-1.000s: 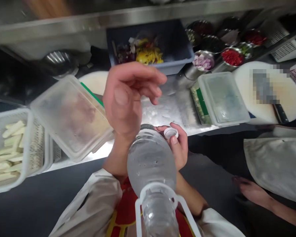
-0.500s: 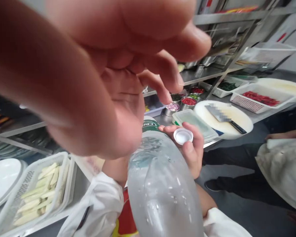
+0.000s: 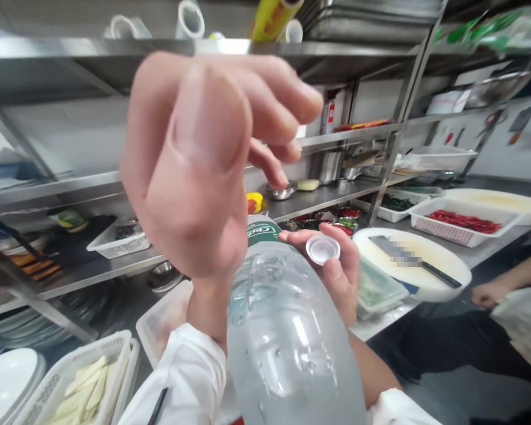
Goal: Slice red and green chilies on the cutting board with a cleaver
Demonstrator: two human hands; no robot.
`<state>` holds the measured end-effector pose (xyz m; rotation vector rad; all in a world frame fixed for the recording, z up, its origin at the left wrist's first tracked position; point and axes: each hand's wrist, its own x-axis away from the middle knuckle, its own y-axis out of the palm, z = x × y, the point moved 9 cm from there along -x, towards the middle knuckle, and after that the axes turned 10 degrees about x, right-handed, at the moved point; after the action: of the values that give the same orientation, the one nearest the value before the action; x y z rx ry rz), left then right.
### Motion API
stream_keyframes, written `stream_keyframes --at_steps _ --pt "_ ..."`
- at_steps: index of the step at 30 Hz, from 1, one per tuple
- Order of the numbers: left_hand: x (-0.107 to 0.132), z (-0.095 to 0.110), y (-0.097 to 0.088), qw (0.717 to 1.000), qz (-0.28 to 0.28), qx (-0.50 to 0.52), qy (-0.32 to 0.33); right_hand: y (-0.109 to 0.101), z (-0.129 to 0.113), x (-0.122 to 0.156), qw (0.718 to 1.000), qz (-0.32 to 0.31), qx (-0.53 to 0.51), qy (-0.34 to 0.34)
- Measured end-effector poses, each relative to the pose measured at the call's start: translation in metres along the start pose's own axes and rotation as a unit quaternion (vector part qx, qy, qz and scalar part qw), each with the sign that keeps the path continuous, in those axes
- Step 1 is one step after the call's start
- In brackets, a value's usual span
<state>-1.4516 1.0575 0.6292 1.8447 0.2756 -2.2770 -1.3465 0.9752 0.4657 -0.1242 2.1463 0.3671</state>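
Left hand raised close to the camera, loosely curled, fingers half folded, grasping nothing. Right hand wrapped round the far end of a big clear water bottle, pinching a small white cap between thumb and fingers, open side toward the camera.

Compared with a second ago: view tipped up from the counter to the shelves; left hand, huge and blurred half a second back, now drawn away a little and sharper; bottle tilted further toward the face, cap kept off and held in the same grip. Judged from that: a drink in progress, bottle open, cap waiting to go back on.

Bottle itself: soft transparent plastic, misted and beaded with droplets, mostly full of water, a green label near the far end, near end filling the bottom middle of the view, held in the air, well clear of the steel worktop.

Round white cutting board near the worktop's right edge, pixelated knife on it. White basket of pale vegetable strips at the lower left. Another person's hand at the right, apart.
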Motion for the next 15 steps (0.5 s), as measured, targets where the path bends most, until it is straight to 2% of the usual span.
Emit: stream_keyframes --at_steps 2,4,7,11,15 --pt "-0.004 0.008 0.005 0.997 0.024 0.032 0.069 0.000 -0.004 -0.007 0.999 0.012 -0.030 -0.006" --pt "-0.006 0.009 0.007 0.992 0.039 0.045 0.108 -0.001 -0.009 -0.014 0.998 0.021 -0.066 -0.013" --pt "-0.008 0.011 0.010 0.989 0.044 0.042 0.134 0.000 -0.017 -0.024 0.996 0.007 -0.090 -0.022" --pt "-0.012 0.020 0.007 0.982 0.094 0.073 0.147 0.003 -0.024 -0.034 0.994 -0.018 -0.104 -0.040" --pt "-0.017 0.030 0.007 0.977 0.107 0.055 0.175 0.005 -0.024 -0.038 0.987 0.007 -0.150 -0.050"
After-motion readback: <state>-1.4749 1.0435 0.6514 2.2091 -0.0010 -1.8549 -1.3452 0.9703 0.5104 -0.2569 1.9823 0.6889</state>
